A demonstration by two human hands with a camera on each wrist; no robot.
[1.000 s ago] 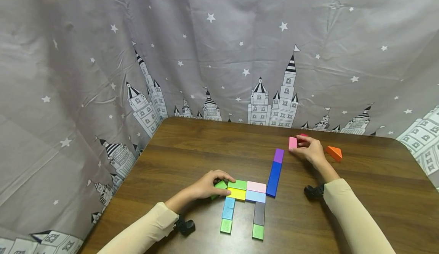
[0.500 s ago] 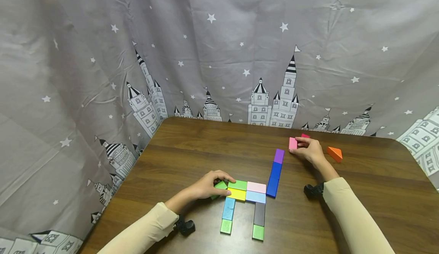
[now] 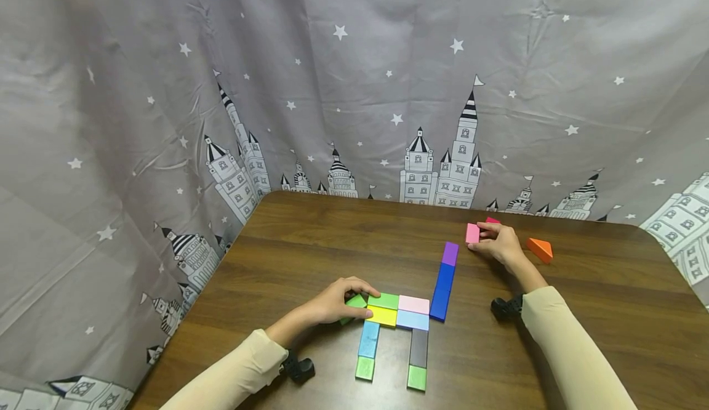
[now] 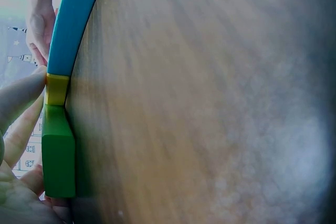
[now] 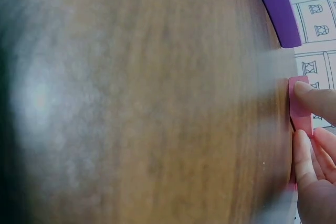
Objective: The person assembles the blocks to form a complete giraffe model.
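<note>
In the head view my right hand (image 3: 503,244) pinches a pink block (image 3: 472,233) near the far edge of the table; its thumb and a fingertip meet the block (image 5: 299,98) in the right wrist view. My left hand (image 3: 335,302) lies with extended fingers over a joined figure of flat blocks. Its thumb tip touches the yellow block (image 3: 382,316), while the index finger reaches the light green block (image 3: 384,300). Partly beneath that hand is a tilted green block (image 3: 356,301). A pale pink block (image 3: 413,304) and a light blue block (image 3: 412,321) continue the row.
Below the row run a blue block (image 3: 368,339) and a grey block (image 3: 419,347), each ending in green. Two blue blocks (image 3: 442,290) and a purple block (image 3: 450,253) slant up from its right end. A red block (image 3: 493,220) and orange triangular block (image 3: 540,249) lie at right.
The right hand's fingertips have shifted slightly closer to the pink block, uncovering more of the red block behind. My left hand and the joined blocks have stayed in place.
</note>
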